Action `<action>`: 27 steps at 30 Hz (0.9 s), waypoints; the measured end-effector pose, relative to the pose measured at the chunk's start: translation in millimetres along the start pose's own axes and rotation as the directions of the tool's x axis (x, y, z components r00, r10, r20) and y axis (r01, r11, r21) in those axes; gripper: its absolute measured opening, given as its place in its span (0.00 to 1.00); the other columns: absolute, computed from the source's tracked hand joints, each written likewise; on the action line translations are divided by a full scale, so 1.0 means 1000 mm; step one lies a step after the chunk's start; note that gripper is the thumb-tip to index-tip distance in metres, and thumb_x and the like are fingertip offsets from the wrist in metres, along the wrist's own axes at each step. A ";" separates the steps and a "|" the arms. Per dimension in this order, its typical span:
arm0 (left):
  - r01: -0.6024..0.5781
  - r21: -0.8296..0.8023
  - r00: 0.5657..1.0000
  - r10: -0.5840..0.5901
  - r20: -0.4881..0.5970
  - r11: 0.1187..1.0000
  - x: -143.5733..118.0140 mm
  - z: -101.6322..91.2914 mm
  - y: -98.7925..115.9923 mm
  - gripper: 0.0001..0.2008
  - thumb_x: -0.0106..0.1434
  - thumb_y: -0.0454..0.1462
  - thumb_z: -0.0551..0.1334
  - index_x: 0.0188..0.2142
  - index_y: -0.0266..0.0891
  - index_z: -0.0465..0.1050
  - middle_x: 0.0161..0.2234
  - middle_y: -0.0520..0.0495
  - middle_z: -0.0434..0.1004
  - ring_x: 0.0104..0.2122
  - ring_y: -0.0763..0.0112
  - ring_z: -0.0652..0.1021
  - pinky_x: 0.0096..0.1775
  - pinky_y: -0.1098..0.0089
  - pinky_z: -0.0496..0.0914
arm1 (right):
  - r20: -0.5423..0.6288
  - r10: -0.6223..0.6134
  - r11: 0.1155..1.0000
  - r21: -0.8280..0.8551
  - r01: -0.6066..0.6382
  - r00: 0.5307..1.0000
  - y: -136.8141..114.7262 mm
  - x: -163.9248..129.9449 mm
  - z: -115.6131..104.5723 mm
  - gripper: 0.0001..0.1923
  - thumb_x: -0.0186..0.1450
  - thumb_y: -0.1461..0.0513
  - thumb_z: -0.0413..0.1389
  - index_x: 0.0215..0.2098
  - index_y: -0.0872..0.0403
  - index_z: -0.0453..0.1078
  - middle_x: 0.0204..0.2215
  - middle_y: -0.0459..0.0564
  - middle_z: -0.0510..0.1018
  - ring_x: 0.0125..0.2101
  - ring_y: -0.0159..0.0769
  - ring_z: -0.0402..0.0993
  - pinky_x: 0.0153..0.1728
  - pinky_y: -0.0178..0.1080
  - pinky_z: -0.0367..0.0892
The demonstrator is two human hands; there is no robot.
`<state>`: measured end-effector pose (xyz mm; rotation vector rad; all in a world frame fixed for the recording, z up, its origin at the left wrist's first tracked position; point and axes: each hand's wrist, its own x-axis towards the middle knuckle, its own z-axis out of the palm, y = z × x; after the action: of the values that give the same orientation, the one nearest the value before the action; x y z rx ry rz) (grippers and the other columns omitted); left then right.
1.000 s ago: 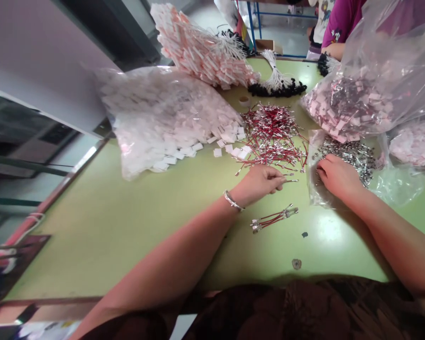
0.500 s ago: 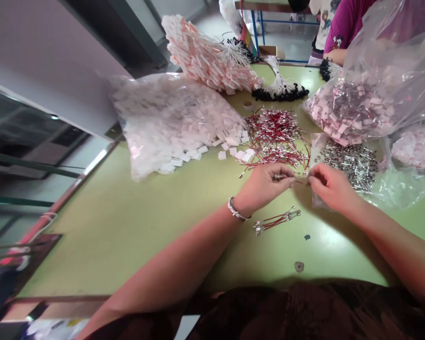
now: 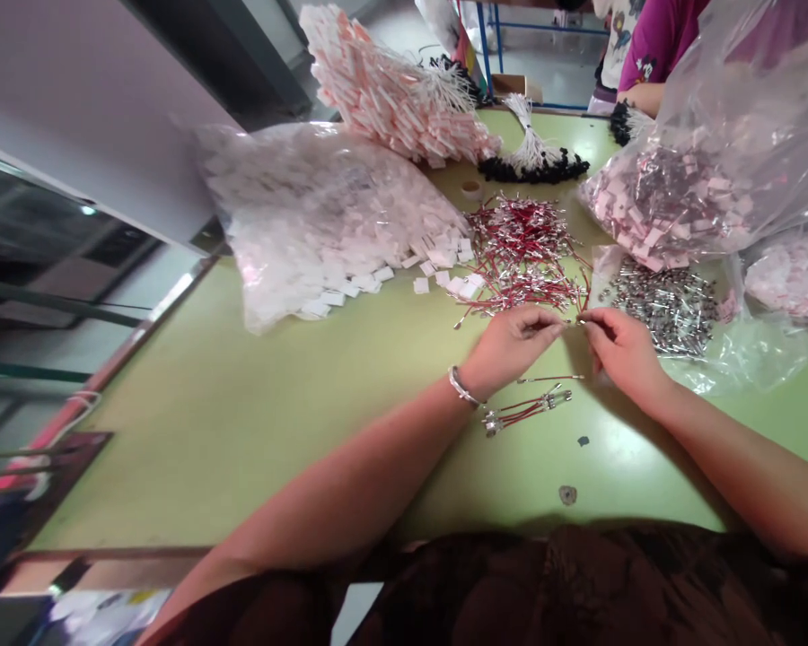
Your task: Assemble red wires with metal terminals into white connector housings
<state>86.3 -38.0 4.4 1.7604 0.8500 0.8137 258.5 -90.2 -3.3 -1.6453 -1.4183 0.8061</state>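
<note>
Both hands pinch one small metal piece (image 3: 575, 323) between them: left hand (image 3: 512, 345), right hand (image 3: 619, 350). A red wire bundle (image 3: 526, 411) lies just below, toward the table (image 3: 242, 422)'s near edge.

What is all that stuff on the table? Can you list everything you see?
table: one, light green, under everything
red wires: a big loose pile, red with silver ends, middle of the table
finished wires: a small bunch, red and silver, just below the hands
metal pieces: a heap, silver, on clear plastic at right
white tags bag: one, clear with pale pink-white tags, left of the wires
pink tag bundle: one, pink and white, far side
black-tipped strings: one bunch, white and black, far side
big bag: one, clear, pink and silver bits, right
other person: one, purple top, far right
left hand: pinching a wire
right hand: pinching the same wire's other end
</note>
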 end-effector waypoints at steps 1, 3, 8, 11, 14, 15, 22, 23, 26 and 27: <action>-0.067 0.090 0.996 0.061 0.072 0.994 0.000 -0.003 0.000 0.06 0.60 0.37 0.60 0.32 0.37 0.74 0.31 0.48 0.76 0.31 0.73 0.73 0.36 0.69 0.69 | -0.029 0.028 0.998 0.052 -0.026 0.999 -0.001 0.001 -0.003 0.11 0.63 0.60 0.51 0.39 0.53 0.73 0.20 0.42 0.69 0.15 0.28 0.62 0.21 0.36 0.60; -0.192 0.254 0.965 0.136 0.224 0.948 -0.002 -0.004 0.001 0.07 0.59 0.39 0.62 0.34 0.38 0.75 0.32 0.47 0.75 0.34 0.70 0.73 0.39 0.67 0.69 | -0.076 0.041 0.993 0.112 -0.033 0.996 -0.003 0.002 -0.009 0.10 0.63 0.59 0.53 0.39 0.52 0.74 0.17 0.40 0.66 0.15 0.27 0.60 0.19 0.35 0.58; -0.258 0.548 0.924 0.038 0.379 0.795 -0.009 0.016 -0.002 0.05 0.59 0.36 0.63 0.34 0.37 0.75 0.33 0.44 0.73 0.39 0.62 0.72 0.43 0.61 0.68 | -0.108 0.008 0.986 0.166 0.010 0.994 -0.012 0.002 -0.024 0.11 0.61 0.59 0.55 0.39 0.51 0.77 0.22 0.43 0.71 0.18 0.26 0.62 0.18 0.33 0.59; -0.218 0.573 0.938 0.008 0.346 0.790 -0.011 0.027 -0.004 0.05 0.60 0.33 0.61 0.28 0.36 0.73 0.31 0.45 0.71 0.36 0.63 0.71 0.42 0.61 0.68 | -0.063 0.043 0.987 0.156 -0.032 0.997 -0.016 0.000 -0.027 0.11 0.60 0.61 0.55 0.39 0.52 0.77 0.23 0.44 0.74 0.20 0.27 0.65 0.19 0.33 0.62; -0.106 0.403 0.969 0.004 0.246 0.909 -0.008 0.024 -0.003 0.05 0.59 0.33 0.61 0.27 0.37 0.70 0.31 0.48 0.72 0.34 0.68 0.72 0.40 0.64 0.68 | 0.022 0.104 0.985 0.133 -0.106 0.994 -0.016 -0.003 -0.024 0.12 0.59 0.61 0.55 0.40 0.54 0.76 0.21 0.44 0.74 0.18 0.27 0.66 0.20 0.34 0.65; -0.040 0.303 0.981 -0.020 0.192 0.952 -0.006 0.021 -0.002 0.04 0.60 0.33 0.60 0.28 0.37 0.70 0.31 0.48 0.72 0.33 0.70 0.72 0.39 0.66 0.68 | 0.043 0.117 0.984 0.134 -0.122 0.992 -0.015 -0.004 -0.022 0.12 0.59 0.60 0.55 0.38 0.55 0.76 0.20 0.44 0.74 0.18 0.27 0.66 0.20 0.35 0.66; 0.267 -0.156 0.962 -0.254 0.096 0.951 -0.004 0.008 0.004 0.05 0.64 0.38 0.56 0.35 0.37 0.67 0.21 0.55 0.68 0.21 0.78 0.66 0.26 0.74 0.61 | 0.039 0.053 0.994 0.097 -0.057 0.998 -0.010 -0.008 -0.014 0.09 0.61 0.58 0.54 0.33 0.54 0.73 0.19 0.43 0.72 0.16 0.25 0.63 0.19 0.33 0.61; 0.247 -0.139 0.967 -0.233 0.108 0.959 -0.004 0.008 0.004 0.06 0.64 0.38 0.56 0.34 0.37 0.68 0.21 0.54 0.68 0.22 0.78 0.66 0.26 0.74 0.62 | 0.041 0.039 0.996 0.081 -0.042 0.998 -0.010 -0.008 -0.013 0.09 0.61 0.58 0.53 0.33 0.54 0.73 0.19 0.42 0.72 0.16 0.26 0.63 0.19 0.33 0.61; 0.188 -0.063 0.974 -0.178 0.138 0.980 -0.006 0.010 0.003 0.12 0.64 0.40 0.55 0.28 0.37 0.69 0.22 0.53 0.69 0.24 0.77 0.67 0.29 0.74 0.63 | 0.062 -0.012 0.999 0.043 0.009 0.998 -0.007 -0.009 -0.010 0.10 0.62 0.57 0.52 0.33 0.53 0.73 0.19 0.42 0.72 0.18 0.27 0.64 0.22 0.34 0.62; 0.184 -0.042 0.975 -0.177 0.135 0.982 -0.006 0.010 0.002 0.13 0.64 0.41 0.56 0.27 0.37 0.69 0.22 0.53 0.69 0.24 0.77 0.68 0.29 0.74 0.63 | 0.074 -0.035 0.999 0.019 0.034 0.997 -0.007 -0.010 -0.010 0.10 0.63 0.57 0.52 0.33 0.52 0.72 0.20 0.42 0.72 0.19 0.28 0.66 0.23 0.35 0.63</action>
<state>92.2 -48.3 2.0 1.6429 0.8776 0.5901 262.5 -101.0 7.1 -1.5881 -1.4825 0.8653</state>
